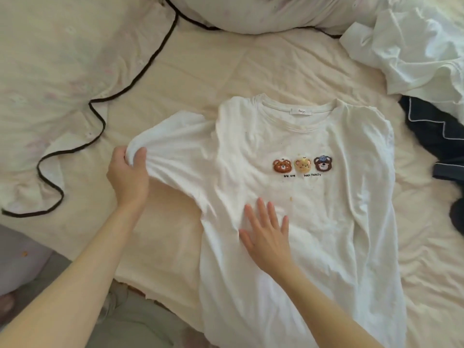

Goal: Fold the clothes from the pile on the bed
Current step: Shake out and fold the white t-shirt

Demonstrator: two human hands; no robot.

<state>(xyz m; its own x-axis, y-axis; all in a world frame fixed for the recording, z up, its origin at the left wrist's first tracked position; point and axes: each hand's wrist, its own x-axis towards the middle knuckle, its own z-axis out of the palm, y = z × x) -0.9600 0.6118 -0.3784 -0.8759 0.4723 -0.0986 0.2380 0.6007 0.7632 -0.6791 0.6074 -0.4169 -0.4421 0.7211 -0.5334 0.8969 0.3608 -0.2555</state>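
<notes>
A white T-shirt with three bear faces on the chest lies front up on the cream bed sheet, collar toward the far side. My left hand grips the end of the shirt's left sleeve and holds it lifted a little off the sheet. My right hand lies flat with spread fingers on the shirt's body, just below the armpit. The shirt's right sleeve lies folded in along the body. The pile sits at the far right: a crumpled white garment and a dark garment with white piping.
A cream pyjama piece with dark trim is spread at the left. A pillow lies at the head of the bed. The bed's near edge runs along the lower left, with my legs below it.
</notes>
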